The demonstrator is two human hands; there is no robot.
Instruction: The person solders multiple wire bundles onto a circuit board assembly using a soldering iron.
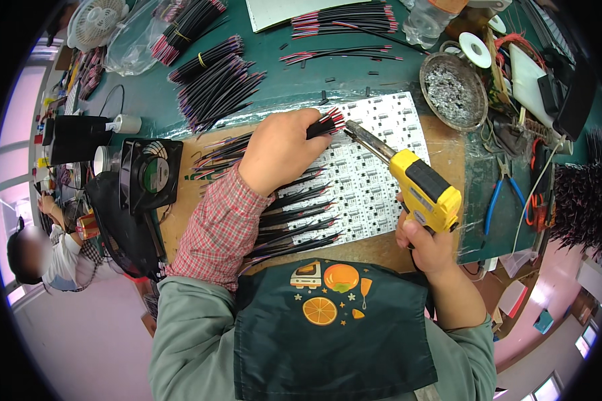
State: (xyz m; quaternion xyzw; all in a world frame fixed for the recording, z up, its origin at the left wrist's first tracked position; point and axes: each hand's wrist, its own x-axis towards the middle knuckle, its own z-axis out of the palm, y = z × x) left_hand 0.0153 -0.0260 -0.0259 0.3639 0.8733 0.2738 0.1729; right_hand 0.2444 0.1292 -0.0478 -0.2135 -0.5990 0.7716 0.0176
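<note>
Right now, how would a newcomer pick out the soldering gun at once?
Find the green table, then the white circuit sheet. At the sheet's right edge, the right hand holds the soldering gun; its yellow body sets it apart from the blue-handled pliers.

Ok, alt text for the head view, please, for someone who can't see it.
A left hand holds red and black wires over a white circuit-board panel, while the right hand holds a yellow soldering gun close to their ends. More wires lie on the green table.
</note>
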